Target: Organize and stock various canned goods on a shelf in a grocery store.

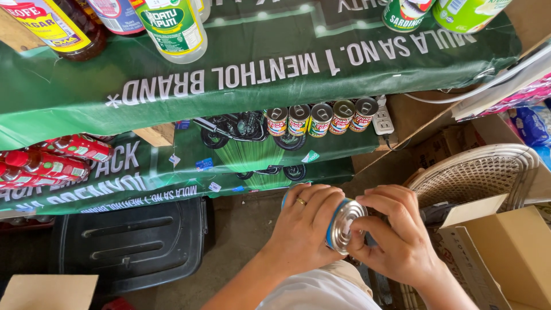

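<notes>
Two hands clasp one tin can (343, 225).
Left hand (301, 229) and right hand (396, 235) grip it together; five cans (320, 119) line a shelf.

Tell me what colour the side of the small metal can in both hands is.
Blue, with a bare silver end, on the small metal can; the head view shows it.

Shelves draped in green banner cloth (275, 69). Upper shelf — bottles (172, 26). Lower shelf — row of five small cans (320, 118), white power strip (383, 119) beside them. Red sachets (51, 161) left. Black plastic crate (132, 244) on floor; cardboard box (511, 258) and woven fan (476, 175) right.
</notes>
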